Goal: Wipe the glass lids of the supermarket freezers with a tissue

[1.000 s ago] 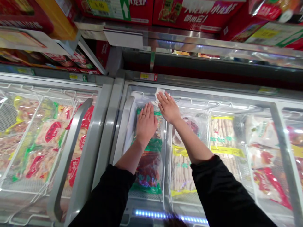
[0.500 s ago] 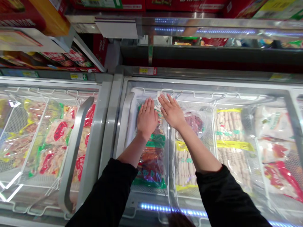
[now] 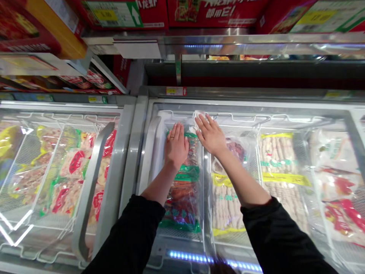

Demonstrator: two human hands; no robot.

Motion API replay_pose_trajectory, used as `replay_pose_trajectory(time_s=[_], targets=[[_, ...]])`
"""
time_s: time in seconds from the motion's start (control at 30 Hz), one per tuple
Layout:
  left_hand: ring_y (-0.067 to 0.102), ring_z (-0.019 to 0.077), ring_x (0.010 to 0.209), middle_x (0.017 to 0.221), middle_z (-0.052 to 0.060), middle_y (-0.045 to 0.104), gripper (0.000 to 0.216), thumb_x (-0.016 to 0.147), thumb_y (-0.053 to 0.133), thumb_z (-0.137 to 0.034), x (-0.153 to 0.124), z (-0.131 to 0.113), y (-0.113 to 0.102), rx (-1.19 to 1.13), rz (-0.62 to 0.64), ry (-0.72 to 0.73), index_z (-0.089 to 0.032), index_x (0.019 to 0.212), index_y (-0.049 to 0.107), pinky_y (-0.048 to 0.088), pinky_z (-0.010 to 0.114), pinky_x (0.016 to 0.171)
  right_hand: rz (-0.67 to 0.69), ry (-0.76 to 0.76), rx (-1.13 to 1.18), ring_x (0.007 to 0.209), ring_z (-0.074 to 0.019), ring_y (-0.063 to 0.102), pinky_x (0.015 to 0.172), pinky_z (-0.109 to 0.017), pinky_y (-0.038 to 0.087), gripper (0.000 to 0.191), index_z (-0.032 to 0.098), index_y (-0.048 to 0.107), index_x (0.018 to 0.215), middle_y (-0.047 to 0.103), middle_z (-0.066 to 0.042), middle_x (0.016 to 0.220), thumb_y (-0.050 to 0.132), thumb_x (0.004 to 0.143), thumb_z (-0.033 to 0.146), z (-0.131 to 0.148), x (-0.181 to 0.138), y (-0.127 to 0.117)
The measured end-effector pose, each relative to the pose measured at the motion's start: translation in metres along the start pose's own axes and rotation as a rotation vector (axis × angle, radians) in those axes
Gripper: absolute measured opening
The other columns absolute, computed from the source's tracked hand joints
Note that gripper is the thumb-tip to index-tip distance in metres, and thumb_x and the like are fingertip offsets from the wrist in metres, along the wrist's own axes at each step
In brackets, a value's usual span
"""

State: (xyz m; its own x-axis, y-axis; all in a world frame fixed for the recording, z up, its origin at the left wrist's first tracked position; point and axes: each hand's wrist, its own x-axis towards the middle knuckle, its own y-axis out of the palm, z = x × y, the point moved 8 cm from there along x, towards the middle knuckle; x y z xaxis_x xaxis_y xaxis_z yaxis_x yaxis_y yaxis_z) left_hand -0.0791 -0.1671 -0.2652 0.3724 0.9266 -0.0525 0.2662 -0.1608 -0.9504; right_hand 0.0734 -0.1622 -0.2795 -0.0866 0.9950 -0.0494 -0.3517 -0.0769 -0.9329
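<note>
Both my hands lie flat on the sliding glass lid (image 3: pixel 288 118) of a chest freezer. My left hand (image 3: pixel 176 146), with a ring on one finger, rests open over a green and red packet (image 3: pixel 184 198) under the glass. My right hand (image 3: pixel 211 136) is open beside it, fingers stretched out, its fingertips pressing a small white cloth (image 3: pixel 197 115) against the glass near the far edge. Black sleeves cover both forearms.
Under the glass lie packs of pale sausages (image 3: pixel 225 205) and other frozen goods in wire baskets. A second freezer on the left has a long grey lid handle (image 3: pixel 91 182). Red cartons (image 3: pixel 216 11) stand on the shelf above.
Both hands stay flat on the glass and shift slightly to the right along it, the right hand taking the white cloth with it. The view wobbles a little.
</note>
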Motion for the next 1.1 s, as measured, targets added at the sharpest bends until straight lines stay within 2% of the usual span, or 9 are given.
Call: replay_pose_trajectory(time_s=[0.1, 0.2, 0.33, 0.47, 0.6, 0.73, 0.9, 1.0, 1.1], targets=[[0.034, 0.0261, 0.166, 0.176, 0.014, 0.04, 0.061, 0.109, 0.037, -0.022, 0.0, 0.002, 0.0, -0.02, -0.01, -0.004, -0.008, 0.168, 0.04, 0.033, 0.048, 0.137, 0.01, 0.04, -0.007, 0.169, -0.0315, 0.025, 0.138, -0.057, 0.025, 0.065, 0.02, 0.039, 0.171, 0.036, -0.004, 0.179, 0.033, 0.111, 0.041, -0.031, 0.031, -0.007], [0.035, 0.0265, 0.166, 0.176, 0.013, 0.04, 0.063, 0.109, 0.037, -0.023, -0.001, 0.003, -0.002, -0.045, -0.024, -0.007, -0.012, 0.171, 0.036, 0.035, 0.05, 0.136, -0.051, 0.118, 0.005, 0.169, -0.0317, 0.025, 0.137, -0.06, 0.027, 0.064, 0.022, 0.035, 0.173, 0.037, -0.004, 0.179, 0.032, 0.112, 0.041, -0.055, 0.016, -0.016], [0.035, 0.0282, 0.165, 0.176, 0.016, 0.04, 0.063, 0.108, 0.038, -0.022, 0.0, 0.002, -0.002, -0.05, -0.017, -0.014, -0.01, 0.17, 0.038, 0.035, 0.05, 0.136, -0.034, 0.088, -0.007, 0.168, -0.031, 0.027, 0.136, -0.06, 0.031, 0.064, 0.024, 0.033, 0.174, 0.037, -0.003, 0.179, 0.03, 0.112, 0.039, -0.026, -0.034, -0.01], [0.035, 0.0277, 0.166, 0.176, 0.016, 0.04, 0.062, 0.107, 0.039, -0.022, 0.001, 0.002, 0.0, -0.04, -0.011, -0.017, -0.007, 0.167, 0.042, 0.033, 0.049, 0.137, 0.054, -0.027, -0.015, 0.168, -0.0292, 0.026, 0.138, -0.056, 0.028, 0.063, 0.025, 0.035, 0.173, 0.033, 0.0, 0.18, 0.032, 0.112, 0.037, 0.004, -0.016, 0.0], [0.034, 0.0266, 0.166, 0.177, 0.014, 0.038, 0.061, 0.108, 0.039, -0.023, 0.0, 0.004, 0.001, -0.039, -0.022, -0.009, -0.008, 0.167, 0.042, 0.032, 0.047, 0.137, 0.043, -0.013, -0.001, 0.169, -0.0306, 0.023, 0.139, -0.057, 0.025, 0.065, 0.022, 0.032, 0.174, 0.032, -0.001, 0.181, 0.034, 0.11, 0.034, -0.032, 0.028, -0.008], [0.035, 0.0268, 0.166, 0.176, 0.014, 0.04, 0.062, 0.107, 0.039, -0.023, 0.0, 0.004, 0.0, -0.05, -0.02, -0.008, -0.009, 0.168, 0.041, 0.033, 0.049, 0.137, -0.038, 0.111, -0.002, 0.17, -0.0339, 0.021, 0.136, -0.064, 0.028, 0.07, 0.023, 0.022, 0.177, 0.031, -0.002, 0.181, 0.034, 0.108, 0.029, -0.063, -0.009, -0.018], [0.034, 0.0277, 0.166, 0.176, 0.016, 0.039, 0.062, 0.107, 0.04, -0.022, 0.001, 0.001, -0.001, -0.062, -0.022, -0.009, -0.009, 0.167, 0.041, 0.032, 0.05, 0.137, 0.034, 0.044, -0.008, 0.169, -0.0318, 0.023, 0.137, -0.061, 0.028, 0.073, 0.027, 0.022, 0.177, 0.031, 0.0, 0.181, 0.037, 0.106, 0.027, -0.003, -0.064, -0.003], [0.034, 0.0279, 0.166, 0.176, 0.016, 0.04, 0.062, 0.107, 0.04, -0.022, 0.0, 0.002, 0.0, -0.066, -0.028, -0.001, -0.008, 0.167, 0.041, 0.03, 0.051, 0.138, 0.07, -0.027, 0.008, 0.169, -0.0311, 0.023, 0.139, -0.059, 0.026, 0.069, 0.027, 0.027, 0.176, 0.031, 0.002, 0.181, 0.036, 0.108, 0.029, 0.016, -0.042, 0.0], [0.032, 0.0261, 0.167, 0.177, 0.014, 0.039, 0.061, 0.107, 0.039, -0.023, 0.0, 0.004, 0.001, -0.059, -0.037, 0.006, -0.008, 0.167, 0.041, 0.029, 0.048, 0.138, 0.059, -0.008, 0.016, 0.17, -0.0311, 0.021, 0.139, -0.06, 0.025, 0.068, 0.029, 0.024, 0.177, 0.03, 0.004, 0.181, 0.035, 0.109, 0.032, -0.001, -0.02, -0.006]])
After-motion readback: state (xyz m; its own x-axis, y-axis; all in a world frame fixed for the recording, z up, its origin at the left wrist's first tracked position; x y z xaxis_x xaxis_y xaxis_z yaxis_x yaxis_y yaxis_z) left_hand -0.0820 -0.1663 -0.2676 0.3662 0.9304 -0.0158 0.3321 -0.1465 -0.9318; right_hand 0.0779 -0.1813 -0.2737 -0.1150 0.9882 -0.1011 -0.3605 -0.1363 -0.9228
